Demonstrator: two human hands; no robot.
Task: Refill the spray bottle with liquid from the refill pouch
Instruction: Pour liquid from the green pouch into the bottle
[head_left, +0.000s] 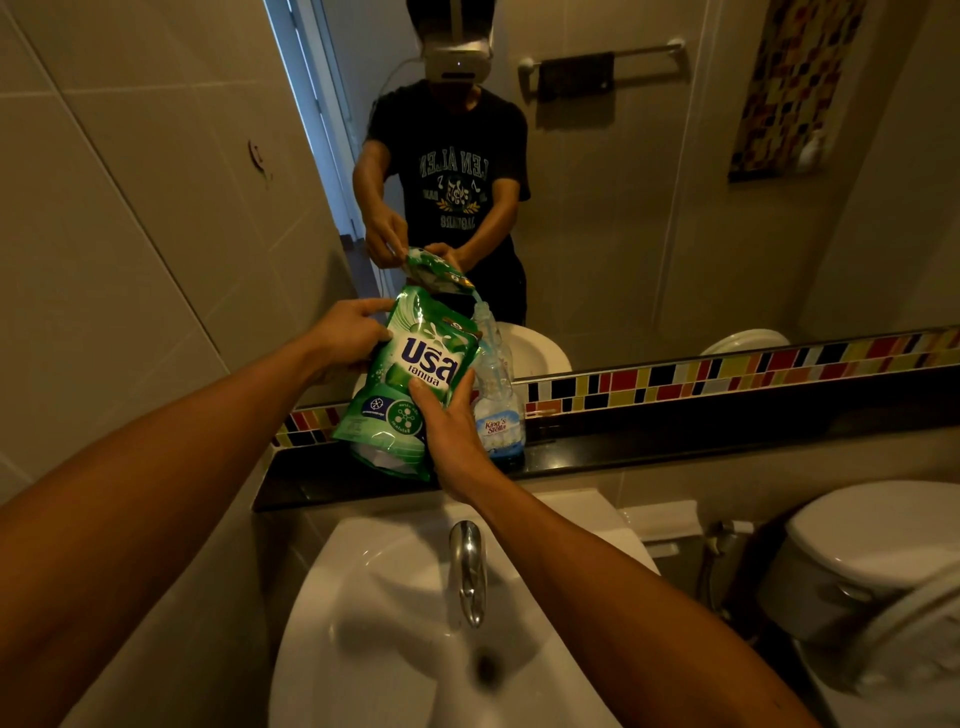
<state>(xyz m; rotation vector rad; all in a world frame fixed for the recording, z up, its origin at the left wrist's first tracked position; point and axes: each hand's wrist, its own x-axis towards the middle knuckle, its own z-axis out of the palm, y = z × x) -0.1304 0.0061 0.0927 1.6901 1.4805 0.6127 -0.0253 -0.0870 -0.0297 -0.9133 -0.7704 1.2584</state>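
**Two hands tip the pouch over the bottle**

Both hands grasp the green pouch (410, 379): the left hand (348, 327) at its upper edge, the right hand (447, 426) under its lower side. Its corner points down at the open neck of the clear bottle (496, 384) on the dark counter (675, 441). Liquid perhaps flows already; the light is poor. Best to tilt slowly and keep the corner over the neck.

Both forearms are bare, no sleeves reaching the left hand (349, 332) or right hand (451, 434). The mirror shows a dark short-sleeved T-shirt (457, 171) with pale lettering and a white headset (457, 58).
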